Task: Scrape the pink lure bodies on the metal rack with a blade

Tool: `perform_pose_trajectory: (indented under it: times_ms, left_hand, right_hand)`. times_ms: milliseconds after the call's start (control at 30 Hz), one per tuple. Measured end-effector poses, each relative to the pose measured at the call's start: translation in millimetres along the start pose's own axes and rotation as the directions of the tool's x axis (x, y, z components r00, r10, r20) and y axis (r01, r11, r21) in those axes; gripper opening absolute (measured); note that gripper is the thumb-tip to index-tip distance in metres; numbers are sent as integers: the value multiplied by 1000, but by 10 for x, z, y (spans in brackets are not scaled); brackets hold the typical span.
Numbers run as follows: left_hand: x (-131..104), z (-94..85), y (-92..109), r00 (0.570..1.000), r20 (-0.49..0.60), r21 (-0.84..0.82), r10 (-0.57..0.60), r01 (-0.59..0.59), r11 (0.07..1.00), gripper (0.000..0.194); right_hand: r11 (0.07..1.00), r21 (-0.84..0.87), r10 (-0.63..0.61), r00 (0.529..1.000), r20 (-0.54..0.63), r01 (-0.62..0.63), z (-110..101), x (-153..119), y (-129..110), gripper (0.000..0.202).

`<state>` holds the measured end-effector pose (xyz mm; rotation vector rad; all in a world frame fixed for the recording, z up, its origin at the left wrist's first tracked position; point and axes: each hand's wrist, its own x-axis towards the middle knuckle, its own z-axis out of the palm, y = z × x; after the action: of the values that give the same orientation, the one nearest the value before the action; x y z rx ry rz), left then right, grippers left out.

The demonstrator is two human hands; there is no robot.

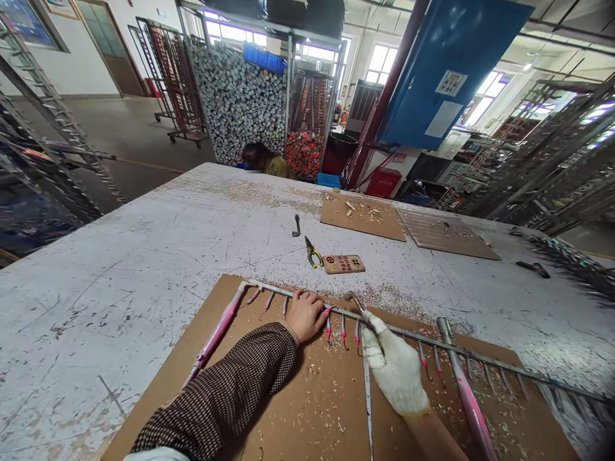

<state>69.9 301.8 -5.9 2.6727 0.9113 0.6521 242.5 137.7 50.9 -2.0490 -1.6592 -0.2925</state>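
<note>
A long metal rack bar (408,333) with pink-and-grey coated hooks (343,331) lies across brown cardboard (307,397). My left hand (305,315), bare below a checked sleeve, has its fingers wrapped over the bar among the hooks. On my right hand (394,362) is a white glove. It is closed round a metal tool (354,299) whose curved end shows beyond the bar. Thick pink-coated arms (221,330) of the rack extend towards me at the left and right. Pale chips lie scattered over the cardboard.
Pliers (312,252), a phone-sized printed plate (344,264) and a small black tool (296,225) lie beyond the rack. Farther back are two boards (362,216) with scraps. A person (266,160) is low behind the table's far edge. Metal racks stand at both sides.
</note>
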Motion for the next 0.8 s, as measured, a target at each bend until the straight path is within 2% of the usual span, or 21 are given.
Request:
perform_pose_trajectory:
  times_ms: [67,133,200,267,367,467,600,633,767,800]
  left_hand:
    - [-5,2,-1,1000,-16,-1,6,-6,1000,24]
    - [-9,9,-2,1000,-30,2,6,-6,1000,24]
    - [-11,20,-4,999,-35,2,4,-4,1000,23]
    - [-11,30,-7,999,-34,0,6,-6,1000,20]
    - [-9,36,-8,999,-31,-3,7,-7,1000,20]
    - [-7,34,-4,999,-39,-6,4,-5,1000,20]
    - [-7,35,3,999,-35,-4,3,-4,1000,18]
    - [-7,36,4,999,-34,-5,5,-5,1000,18]
    - [-7,36,2,999,-39,-14,6,-7,1000,18]
    - [-6,35,0,999,-40,-16,3,-4,1000,19]
  right_hand:
    - [1000,2,-15,996,-92,15,-36,-6,-33,44]
    - [996,-52,-74,991,-113,68,23,-46,-35,43]
    - [983,-129,-135,991,-11,132,119,-94,-9,41]
    - [972,-188,-122,988,98,139,174,-128,25,40]
    - [981,-176,-66,995,73,78,139,-147,55,43]
    - [983,-161,-89,995,33,94,100,-152,44,45]
    - [955,-229,-155,974,164,190,135,-159,3,41]
    - [954,-233,-152,975,162,187,135,-159,-2,41]
    - [984,-151,-103,993,-61,93,116,-150,17,42]
    - [983,-156,-111,991,-69,99,123,-149,27,43]
